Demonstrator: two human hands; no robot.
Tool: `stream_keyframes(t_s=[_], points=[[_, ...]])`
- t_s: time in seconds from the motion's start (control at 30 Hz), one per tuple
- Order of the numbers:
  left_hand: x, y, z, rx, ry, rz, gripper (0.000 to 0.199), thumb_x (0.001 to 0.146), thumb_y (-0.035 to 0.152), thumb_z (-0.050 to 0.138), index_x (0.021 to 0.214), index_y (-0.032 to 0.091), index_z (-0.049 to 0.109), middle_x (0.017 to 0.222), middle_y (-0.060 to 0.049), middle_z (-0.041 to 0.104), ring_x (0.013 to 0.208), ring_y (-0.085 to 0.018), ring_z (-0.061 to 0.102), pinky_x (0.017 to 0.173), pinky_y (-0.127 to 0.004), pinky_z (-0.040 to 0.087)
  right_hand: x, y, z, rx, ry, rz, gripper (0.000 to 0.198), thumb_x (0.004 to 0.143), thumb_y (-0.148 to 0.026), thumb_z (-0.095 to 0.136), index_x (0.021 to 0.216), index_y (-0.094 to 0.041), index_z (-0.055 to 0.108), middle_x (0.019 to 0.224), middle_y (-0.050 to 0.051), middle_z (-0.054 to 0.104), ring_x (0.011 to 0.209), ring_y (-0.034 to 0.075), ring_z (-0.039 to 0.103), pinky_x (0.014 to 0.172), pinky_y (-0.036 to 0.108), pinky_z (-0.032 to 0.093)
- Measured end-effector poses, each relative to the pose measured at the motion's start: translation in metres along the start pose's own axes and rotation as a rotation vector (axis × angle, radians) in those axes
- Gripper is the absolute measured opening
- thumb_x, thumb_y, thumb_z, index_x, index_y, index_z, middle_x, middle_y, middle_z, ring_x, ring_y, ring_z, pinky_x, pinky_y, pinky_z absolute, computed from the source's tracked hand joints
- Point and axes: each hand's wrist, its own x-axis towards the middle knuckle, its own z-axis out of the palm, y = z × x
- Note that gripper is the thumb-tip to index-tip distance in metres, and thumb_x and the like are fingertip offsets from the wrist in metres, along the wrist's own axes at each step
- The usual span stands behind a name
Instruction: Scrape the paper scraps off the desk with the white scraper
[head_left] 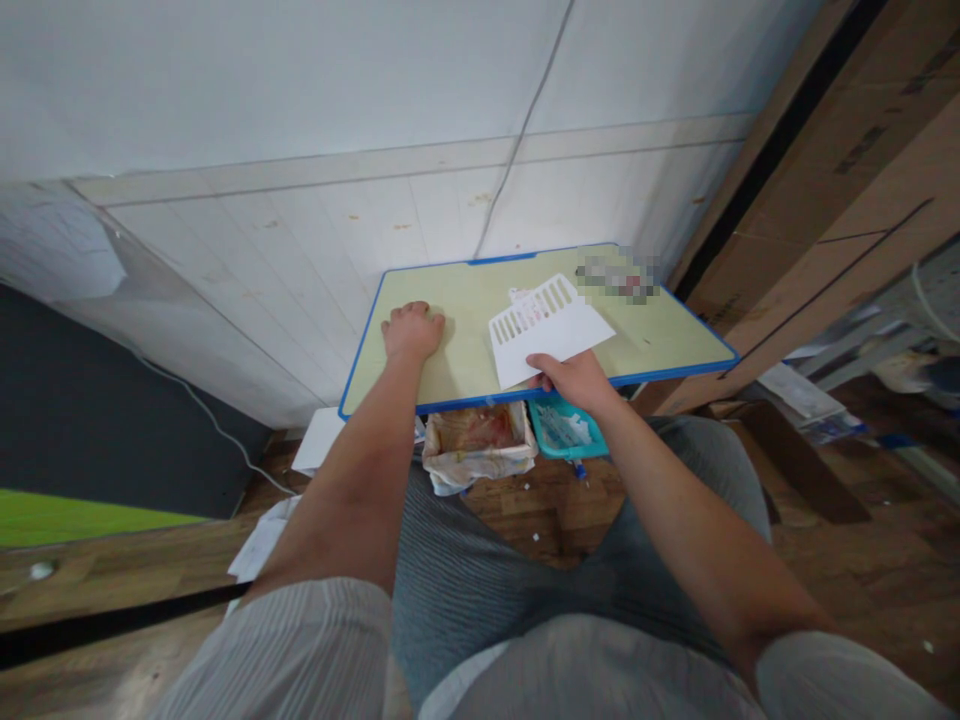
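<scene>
Left hand (412,330) on table (465,310), card (551,335) right, 2 bins (484,468) below.

My shirt (600,665) is light grey. Its left sleeve (315,640) is short, with fine lengthwise ribbing; the right sleeve (832,670) matches in colour. My trousers (469,570) are a darker blue-grey, closely lined on the left thigh. My left hand (412,331) and right hand (574,378) are bare.

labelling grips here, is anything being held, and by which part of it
The right hand holds the white slotted card by its near edge. The left hand rests on the table, nothing visible in it.
</scene>
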Motion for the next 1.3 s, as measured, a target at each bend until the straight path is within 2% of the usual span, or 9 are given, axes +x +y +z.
stream_keyframes(t_s=[0.27, 0.4, 0.47, 0.57, 0.73, 0.83, 1.07, 1.3], points=[[0.001, -0.001, 0.002, -0.005, 0.007, 0.001, 0.054, 0.114, 0.044, 0.05, 0.154, 0.019, 0.075, 0.168, -0.02, 0.067, 0.155, -0.046, 0.056, 0.126, -0.062, 0.047, 0.001, -0.001, -0.002, 0.021, 0.009, -0.017, 0.02, 0.091, -0.026, 0.072, 0.071, -0.024, 0.07, 0.06, 0.004, 0.073, 0.05, 0.017, 0.057, 0.058, 0.031, 0.056], [-0.001, 0.001, 0.001, -0.007, 0.014, 0.002, 0.053, 0.114, 0.043, 0.05, 0.154, 0.018, 0.075, 0.167, -0.021, 0.067, 0.154, -0.046, 0.057, 0.126, -0.062, 0.047, 0.003, -0.001, 0.002, 0.05, 0.018, -0.03, 0.014, 0.092, -0.033, 0.072, 0.081, -0.024, 0.07, 0.063, 0.004, 0.075, 0.05, 0.017, 0.059, 0.052, 0.03, 0.053], [-0.001, 0.002, 0.001, -0.014, 0.019, -0.002, 0.052, 0.113, 0.042, 0.051, 0.153, 0.019, 0.076, 0.166, -0.021, 0.068, 0.154, -0.045, 0.058, 0.125, -0.061, 0.047, 0.004, -0.003, 0.012, 0.059, -0.003, -0.038, 0.014, 0.093, -0.036, 0.073, 0.087, -0.023, 0.072, 0.066, 0.004, 0.078, 0.05, 0.017, 0.061, 0.052, 0.03, 0.054], [0.001, 0.0, -0.001, -0.042, 0.02, -0.031, 0.049, 0.11, 0.041, 0.057, 0.149, 0.019, 0.079, 0.162, -0.021, 0.072, 0.153, -0.045, 0.06, 0.126, -0.059, 0.048, 0.007, -0.005, 0.035, 0.068, -0.091, -0.051, 0.016, 0.095, -0.035, 0.075, 0.085, -0.023, 0.073, 0.069, 0.005, 0.079, 0.051, 0.017, 0.063, 0.054, 0.03, 0.057], [0.008, -0.011, -0.003, -0.259, 0.083, -0.182, 0.041, 0.109, 0.031, 0.057, 0.14, 0.021, 0.082, 0.145, -0.014, 0.082, 0.139, -0.033, 0.074, 0.117, -0.041, 0.056, 0.018, -0.006, 0.064, 0.091, -0.203, -0.052, 0.02, 0.097, -0.031, 0.077, 0.079, -0.023, 0.072, 0.072, 0.007, 0.081, 0.05, 0.016, 0.064, 0.054, 0.03, 0.059], [0.009, -0.014, -0.002, -0.315, 0.133, -0.208, 0.039, 0.109, 0.03, 0.055, 0.135, 0.019, 0.081, 0.144, -0.013, 0.082, 0.136, -0.03, 0.074, 0.115, -0.037, 0.056, 0.021, -0.005, 0.064, 0.101, -0.205, -0.042, 0.019, 0.098, -0.028, 0.075, 0.08, -0.023, 0.072, 0.071, 0.006, 0.081, 0.049, 0.015, 0.061, 0.053, 0.029, 0.057], [0.005, -0.008, -0.001, -0.249, 0.094, -0.175, 0.04, 0.104, 0.034, 0.06, 0.134, 0.02, 0.083, 0.14, -0.016, 0.083, 0.133, -0.037, 0.075, 0.111, -0.045, 0.058, 0.018, -0.009, 0.055, 0.086, -0.243, -0.016, 0.018, 0.097, -0.023, 0.078, 0.08, -0.024, 0.071, 0.068, 0.004, 0.078, 0.047, 0.014, 0.059, 0.05, 0.028, 0.053], [0.005, -0.008, -0.001, -0.236, 0.086, -0.171, 0.04, 0.104, 0.033, 0.063, 0.135, 0.02, 0.083, 0.141, -0.018, 0.083, 0.131, -0.039, 0.076, 0.111, -0.047, 0.059, 0.017, -0.009, 0.05, 0.083, -0.284, -0.022, 0.018, 0.096, -0.024, 0.077, 0.079, -0.023, 0.072, 0.069, 0.007, 0.08, 0.048, 0.014, 0.059, 0.051, 0.03, 0.055]])
